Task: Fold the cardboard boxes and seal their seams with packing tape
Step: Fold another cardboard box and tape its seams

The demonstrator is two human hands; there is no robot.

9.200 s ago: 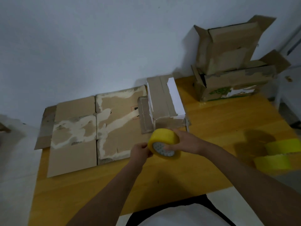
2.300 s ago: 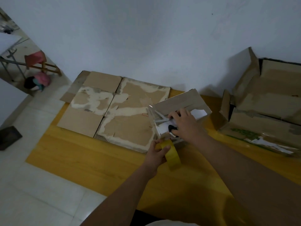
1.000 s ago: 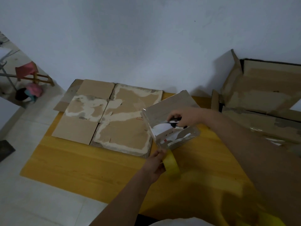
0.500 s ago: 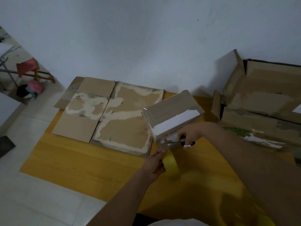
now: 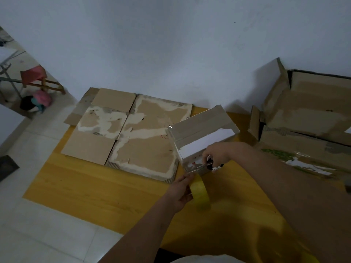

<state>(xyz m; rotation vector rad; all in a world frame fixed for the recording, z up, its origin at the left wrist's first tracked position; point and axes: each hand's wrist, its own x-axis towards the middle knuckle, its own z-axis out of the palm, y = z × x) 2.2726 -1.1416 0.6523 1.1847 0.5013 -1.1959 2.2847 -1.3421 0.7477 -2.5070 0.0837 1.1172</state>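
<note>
The yellow wooden surface (image 5: 95,190) carries everything in the job, and most of the job looks undone. Across its far-left part, up against the wall, lie the flattened cardboard sheets (image 5: 121,130), not folded at all; one overhangs the far-left corner. At the far-right edge two larger boxes (image 5: 307,118) are stacked, flaps open, old tape and torn labels on their faces. I cannot tell whether they count as finished.

Near the middle of the far edge, just beside the flat sheets and partly over them, stands the small box (image 5: 201,133), the only one folded up. A glossy strip of clear tape appears to run along its top and down the near end face, so by my reading its seam is nearly sealed and the strip only needs cutting free.

The right hand (image 5: 218,154) is at the near end face of the small box, its fingers curled round the black handles of a pair of scissors (image 5: 204,165), blades pointing left toward the tape just below the box. The left hand (image 5: 180,192) hovers over the surface just in front of the box and grips the yellow tape roll (image 5: 201,194), thumb and fingers round its rim; the roll stands on edge, and the tape seems to lead from it up to the box.

What remains, as I judge it: snip this strip, press the end down, then fold and tape each flat sheet.
</note>
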